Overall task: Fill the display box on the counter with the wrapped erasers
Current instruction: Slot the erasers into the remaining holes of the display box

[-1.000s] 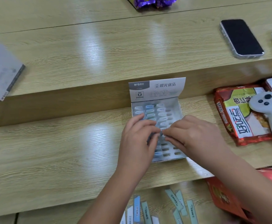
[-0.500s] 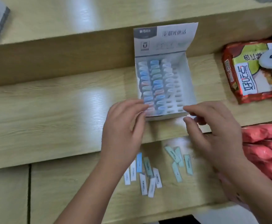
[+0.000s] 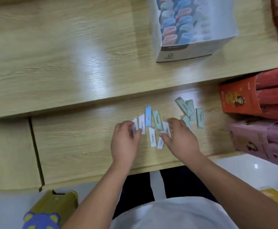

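Both hands reach over the lower step of the wooden desk (image 3: 78,142), among loose wrapped erasers. The left hand (image 3: 126,139) has a narrow grip, thumb and fingers pinched on a white eraser (image 3: 135,124) at the left end of the scatter. The right hand (image 3: 180,138) lies with fingers curled on another white eraser (image 3: 166,128); whether that grip has closed on it I cannot tell. A blue eraser (image 3: 148,115) and a green eraser (image 3: 157,119) lie at 12 o'clock between the hands, and a green cluster (image 3: 188,109) sits toward 2 o'clock. The display box (image 3: 186,50), packed with rows, stands on the upper step at 1 o'clock, well apart from the hands.
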Motion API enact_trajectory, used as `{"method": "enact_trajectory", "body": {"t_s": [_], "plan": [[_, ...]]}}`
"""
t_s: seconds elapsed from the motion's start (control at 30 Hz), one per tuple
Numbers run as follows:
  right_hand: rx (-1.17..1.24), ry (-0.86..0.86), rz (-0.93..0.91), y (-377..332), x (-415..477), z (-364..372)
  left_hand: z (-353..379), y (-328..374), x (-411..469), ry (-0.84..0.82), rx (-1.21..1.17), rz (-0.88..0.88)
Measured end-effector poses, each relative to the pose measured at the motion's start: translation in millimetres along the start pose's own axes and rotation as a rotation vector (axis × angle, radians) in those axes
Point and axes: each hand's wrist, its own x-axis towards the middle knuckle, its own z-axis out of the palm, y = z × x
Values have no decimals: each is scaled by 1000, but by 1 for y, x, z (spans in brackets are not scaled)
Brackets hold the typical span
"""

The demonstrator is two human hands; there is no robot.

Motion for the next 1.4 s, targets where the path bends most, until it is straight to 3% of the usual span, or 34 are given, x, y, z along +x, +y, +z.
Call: {"method": "enact_trajectory", "body": {"t_s": [0.17,0.43,0.67,0.87,1.0,1.13,1.27,1.4], "plan": [[0,51,90,-3,-2,13,37,4,-32,-110,147,16],[118,59,204,-9,6,18,60,14,-29,-98,206,-114],[324,42,285,-8,15,20,55,19,-13,-143,120,-167],[530,58,317,-1,15,1,37,25,-10,-152,-89,-161],[740,40,199,0,13,-39,10,48,-12,-153,-189,-73],[783,10,-44,-14,10,-108,-28,93,-16,-108,-223,186],[810,108,-214,-30,10,-177,-62,152,-5,-48,-320,376],[907,207,-324,-52,26,-230,-86,199,26,15,-466,452]]}}
